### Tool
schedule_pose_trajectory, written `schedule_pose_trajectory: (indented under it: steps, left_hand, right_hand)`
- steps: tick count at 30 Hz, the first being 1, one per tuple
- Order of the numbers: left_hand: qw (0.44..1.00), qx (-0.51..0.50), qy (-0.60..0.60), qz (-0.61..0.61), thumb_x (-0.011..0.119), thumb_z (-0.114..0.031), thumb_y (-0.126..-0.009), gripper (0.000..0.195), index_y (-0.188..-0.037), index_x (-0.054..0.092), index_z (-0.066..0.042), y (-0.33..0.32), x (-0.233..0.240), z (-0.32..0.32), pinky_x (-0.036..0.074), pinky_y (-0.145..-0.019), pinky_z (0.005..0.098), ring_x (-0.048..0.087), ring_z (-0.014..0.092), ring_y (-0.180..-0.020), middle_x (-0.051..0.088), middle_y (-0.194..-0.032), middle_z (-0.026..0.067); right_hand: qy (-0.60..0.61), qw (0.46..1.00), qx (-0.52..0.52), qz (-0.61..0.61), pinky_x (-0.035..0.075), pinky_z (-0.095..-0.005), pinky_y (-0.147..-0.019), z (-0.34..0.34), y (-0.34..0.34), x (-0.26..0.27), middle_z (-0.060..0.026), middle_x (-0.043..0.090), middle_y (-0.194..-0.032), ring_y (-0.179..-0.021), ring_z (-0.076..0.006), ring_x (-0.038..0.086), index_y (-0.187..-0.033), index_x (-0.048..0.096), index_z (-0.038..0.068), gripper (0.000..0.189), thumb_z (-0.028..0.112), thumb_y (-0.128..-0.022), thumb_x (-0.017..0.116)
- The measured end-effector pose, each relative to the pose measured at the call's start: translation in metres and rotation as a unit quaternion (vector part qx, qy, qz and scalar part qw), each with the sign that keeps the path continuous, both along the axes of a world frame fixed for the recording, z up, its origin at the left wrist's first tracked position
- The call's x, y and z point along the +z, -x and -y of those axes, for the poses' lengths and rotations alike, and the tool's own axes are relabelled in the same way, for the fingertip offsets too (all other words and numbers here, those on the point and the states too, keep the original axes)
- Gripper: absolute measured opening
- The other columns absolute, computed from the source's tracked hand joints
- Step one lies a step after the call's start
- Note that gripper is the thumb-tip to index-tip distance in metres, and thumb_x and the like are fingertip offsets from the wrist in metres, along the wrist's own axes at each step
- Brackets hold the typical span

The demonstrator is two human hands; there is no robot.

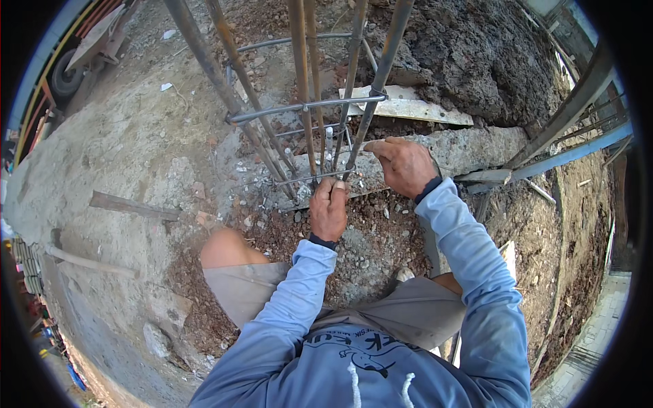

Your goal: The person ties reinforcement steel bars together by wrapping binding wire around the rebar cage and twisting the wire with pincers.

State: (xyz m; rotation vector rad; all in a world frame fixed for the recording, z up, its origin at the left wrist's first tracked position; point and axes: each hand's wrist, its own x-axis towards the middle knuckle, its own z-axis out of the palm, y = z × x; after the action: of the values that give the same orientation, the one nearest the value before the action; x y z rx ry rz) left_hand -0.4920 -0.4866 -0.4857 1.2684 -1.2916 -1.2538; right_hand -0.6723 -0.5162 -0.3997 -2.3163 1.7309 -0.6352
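Several rusty upright steel rebars (301, 81) form a column cage, ringed by steel stirrups (306, 106). The cage stands at a concrete footing beam (474, 148). At its base, my left hand (329, 206) pinches the lowest stirrup (291, 180) between thumb and fingers, near the front bars. My right hand (405, 164) is just right of the cage, fingers bent, its index fingertip beside the right front rebar (375, 104). Whether it holds a thin tie wire is too small to tell. A short upright rod with a pale top (329, 140) stands among the bars.
A wheelbarrow (97, 43) stands at the upper left. A wooden board (133, 205) and a wooden-handled tool (92, 262) lie at left. Dark soil (469, 56) is heaped behind the beam. Slanting timbers (566, 109) rise at right. Rubble lies around my legs.
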Motion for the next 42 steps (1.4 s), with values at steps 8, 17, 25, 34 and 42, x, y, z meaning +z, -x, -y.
schedule_pose_trajectory:
  steps: [8, 17, 25, 34, 42]
  left_hand:
    - [0.993, -0.006, -0.052, -0.106, 0.046, -0.023, -0.094, 0.028, -0.086, 0.058, 0.001, 0.002, 0.010, -0.004, 0.046, -0.062, 0.0289, 0.055, 0.013, -0.067, 0.059, -0.076, 0.0065]
    - [0.980, -0.005, -0.101, -0.170, 0.046, -0.022, -0.096, 0.030, -0.095, 0.061, 0.004, 0.017, 0.025, 0.000, 0.050, -0.062, 0.0255, 0.056, 0.011, -0.067, 0.061, -0.078, 0.0059]
    - [0.981, -0.053, -0.126, -0.141, 0.047, -0.025, -0.097, 0.031, -0.095, 0.062, 0.002, 0.011, 0.024, 0.006, 0.045, -0.054, 0.0225, 0.053, 0.009, -0.056, 0.059, -0.072, 0.0023]
    - [0.968, -0.104, -0.173, -0.149, 0.047, -0.022, -0.096, 0.028, -0.091, 0.062, 0.001, -0.007, 0.028, 0.015, 0.036, -0.042, 0.0213, 0.047, 0.006, -0.047, 0.055, -0.063, 0.0010]
    - [0.952, -0.138, -0.239, -0.131, 0.057, -0.029, -0.092, 0.029, -0.078, 0.060, -0.004, -0.012, 0.032, 0.015, 0.030, -0.040, 0.0194, 0.041, 0.003, -0.044, 0.051, -0.058, -0.0031]
  right_hand:
    - [-0.067, 0.988, 0.009, 0.139, 0.053, -0.0404, -0.072, -0.031, -0.007, -0.012, -0.0156, 0.066, -0.095, -0.082, -0.0337, 0.065, -0.100, 0.066, 0.006, 0.023, 0.004, -0.081, 0.054]
    - [0.014, 0.980, -0.074, 0.182, 0.053, -0.0398, -0.071, -0.046, -0.033, -0.068, -0.0164, 0.066, -0.093, -0.081, -0.0334, 0.065, -0.107, 0.064, 0.006, 0.030, 0.001, -0.079, 0.055]
    - [-0.033, 0.930, -0.167, 0.326, 0.053, -0.0370, -0.067, -0.057, -0.065, -0.096, -0.0159, 0.065, -0.093, -0.081, -0.0321, 0.064, -0.113, 0.061, 0.006, 0.039, -0.002, -0.075, 0.055]
    - [0.019, 0.933, -0.235, 0.273, 0.050, -0.0429, -0.058, -0.063, -0.104, -0.096, -0.0150, 0.060, -0.075, -0.068, -0.0357, 0.061, -0.087, 0.058, 0.009, 0.019, 0.006, -0.069, 0.063]
    - [-0.041, 0.905, -0.207, 0.370, 0.049, -0.0412, -0.062, -0.066, -0.110, -0.099, -0.0145, 0.062, -0.079, -0.070, -0.0357, 0.061, -0.087, 0.061, 0.007, 0.013, 0.005, -0.076, 0.057]
